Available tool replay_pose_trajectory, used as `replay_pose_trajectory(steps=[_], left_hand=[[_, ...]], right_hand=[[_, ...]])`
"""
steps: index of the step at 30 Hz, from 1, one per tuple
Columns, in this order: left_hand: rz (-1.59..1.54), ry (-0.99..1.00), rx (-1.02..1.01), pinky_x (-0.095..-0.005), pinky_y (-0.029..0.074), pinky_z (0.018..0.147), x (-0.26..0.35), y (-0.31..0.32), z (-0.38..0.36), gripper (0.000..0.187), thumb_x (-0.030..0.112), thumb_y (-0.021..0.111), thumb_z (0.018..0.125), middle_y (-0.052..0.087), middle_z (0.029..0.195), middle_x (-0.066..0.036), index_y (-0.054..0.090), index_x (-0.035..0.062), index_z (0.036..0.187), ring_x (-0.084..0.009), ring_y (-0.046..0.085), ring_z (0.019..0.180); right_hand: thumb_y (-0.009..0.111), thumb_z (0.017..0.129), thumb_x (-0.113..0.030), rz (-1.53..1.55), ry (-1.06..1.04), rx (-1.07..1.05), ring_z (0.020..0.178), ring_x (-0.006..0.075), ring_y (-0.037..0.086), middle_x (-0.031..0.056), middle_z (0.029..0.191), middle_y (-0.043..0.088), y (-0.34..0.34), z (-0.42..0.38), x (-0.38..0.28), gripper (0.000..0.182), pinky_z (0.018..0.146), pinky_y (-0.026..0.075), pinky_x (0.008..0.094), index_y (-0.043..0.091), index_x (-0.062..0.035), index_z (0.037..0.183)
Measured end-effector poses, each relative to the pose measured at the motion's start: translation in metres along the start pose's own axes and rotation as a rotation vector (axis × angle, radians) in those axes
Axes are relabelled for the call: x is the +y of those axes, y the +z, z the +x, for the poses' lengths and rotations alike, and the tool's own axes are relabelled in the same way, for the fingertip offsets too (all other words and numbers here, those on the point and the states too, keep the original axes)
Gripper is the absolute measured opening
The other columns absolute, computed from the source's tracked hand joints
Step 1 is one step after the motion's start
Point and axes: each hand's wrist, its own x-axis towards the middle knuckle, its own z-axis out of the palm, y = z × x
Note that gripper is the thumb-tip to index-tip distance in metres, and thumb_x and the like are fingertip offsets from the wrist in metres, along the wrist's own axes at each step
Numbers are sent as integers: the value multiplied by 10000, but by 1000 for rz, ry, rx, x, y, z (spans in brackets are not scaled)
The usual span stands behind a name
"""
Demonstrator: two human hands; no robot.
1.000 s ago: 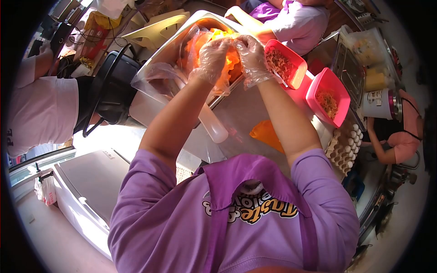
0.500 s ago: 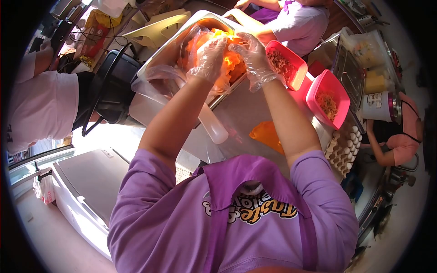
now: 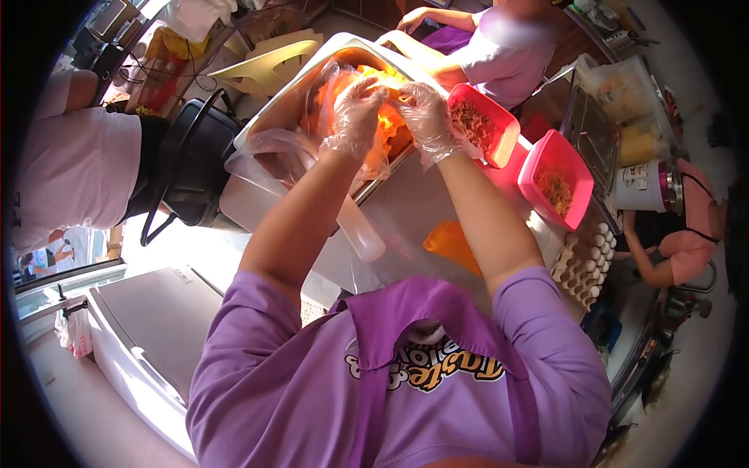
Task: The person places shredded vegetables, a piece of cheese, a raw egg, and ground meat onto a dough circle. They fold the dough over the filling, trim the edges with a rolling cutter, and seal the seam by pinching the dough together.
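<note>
at 12 o'clock, metal tray (image 3: 273,101) | two clear-gloved hands, left hand (image 3: 355,117), right hand (image 3: 427,115), both gripping soft orange mass (image 3: 390,117) | two pink tubs (image 3: 546,168) at 2 o'clock

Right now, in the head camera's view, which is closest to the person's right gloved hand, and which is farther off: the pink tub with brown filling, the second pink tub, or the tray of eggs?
From the right hand:
1. Pink tub with brown filling, just to its right, almost touching.
2. Second pink tub, farther right and lower.
3. Egg tray, at the counter's right edge, farthest.
</note>
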Motion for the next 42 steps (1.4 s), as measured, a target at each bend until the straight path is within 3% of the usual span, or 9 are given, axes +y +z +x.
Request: replay_pose_trajectory(steps=[6,14,19,22,24,33,39,41,42], left_hand=[[-251,-69,92,-227,461,734,4,3,0,339,72,694,808,602,992,-90,596,0,1125,-132,567,831],[223,108,-24,-264,490,786,12,2,-7,320,111,677,836,617,1018,-88,599,23,1133,-158,585,918],[-283,-105,93,-251,466,777,-4,1,-1,334,94,666,830,608,1042,-72,577,3,1138,-140,571,898],[-387,150,-215,-310,495,799,-21,-17,10,404,106,664,829,560,1118,-53,493,91,1194,-172,560,1011],[-439,103,-130,-288,486,806,-20,-11,9,353,105,655,835,568,1106,-63,523,63,1160,-169,552,1012],[-438,-76,24,-319,486,870,4,-9,-3,345,95,619,867,582,1108,-89,518,52,1195,-208,584,999],[-423,-145,-23,-374,475,899,39,-20,-22,324,186,585,904,579,1156,-127,531,40,1189,-264,585,1060],[-438,-148,-76,-385,468,919,54,-20,-38,364,217,564,915,566,1186,-145,515,31,1224,-286,573,1087],[-431,-139,-90,-398,459,935,56,-20,-44,408,233,552,919,551,1213,-163,490,14,1258,-299,562,1109]], right_hand=[[732,744,-31,-229,-311,-17,791,142,606,55,870,640,1,-1,-4,171,699,489,264,662,-24,900],[723,780,-71,49,158,-27,741,78,569,22,832,658,1,-2,-15,215,683,478,233,675,3,976],[699,793,-57,-7,63,13,721,79,571,25,804,653,3,-5,-8,159,669,474,232,679,6,937],[686,796,-52,-4,44,7,712,82,571,33,793,651,4,-5,-5,143,655,468,240,677,11,924],[687,795,-51,-40,12,5,706,80,569,34,790,650,4,-5,2,144,652,469,241,675,12,924],[683,814,-77,290,445,166,608,62,561,12,782,628,-2,0,-6,204,572,478,204,634,23,985],[637,857,-129,294,509,-69,890,133,603,98,1028,623,-14,-3,2,326,744,500,251,583,55,1120],[633,845,-164,-583,29,-49,1008,287,587,180,1110,594,-15,-3,-14,366,849,485,335,579,30,1150],[641,825,-138,-708,-21,-36,1027,332,558,206,1075,589,-17,-3,-27,345,903,445,352,587,13,1130]])
